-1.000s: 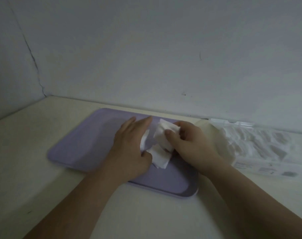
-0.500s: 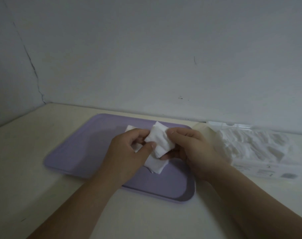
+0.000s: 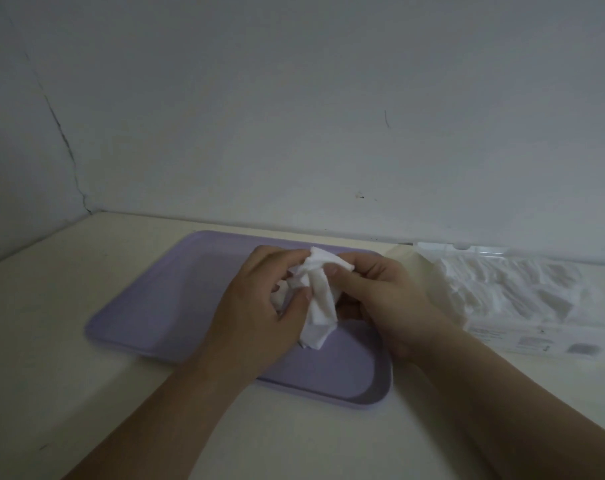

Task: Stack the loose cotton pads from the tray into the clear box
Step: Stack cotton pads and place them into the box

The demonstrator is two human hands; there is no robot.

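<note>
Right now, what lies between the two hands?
In the head view, a bunch of white cotton pads, held by the left hand and right hand above the purple tray.

The left hand (image 3: 256,306) and right hand (image 3: 387,299) meet in front of the body, fingers curled, thumbs pressed in, together pinching bunched cotton pads (image 3: 320,306).

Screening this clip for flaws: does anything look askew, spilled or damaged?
The cotton pads pinched between the left hand and right hand over the tray are bunched, not flat. Those in the clear box lie in a jumbled heap. A crack runs down the wall at left.
</note>
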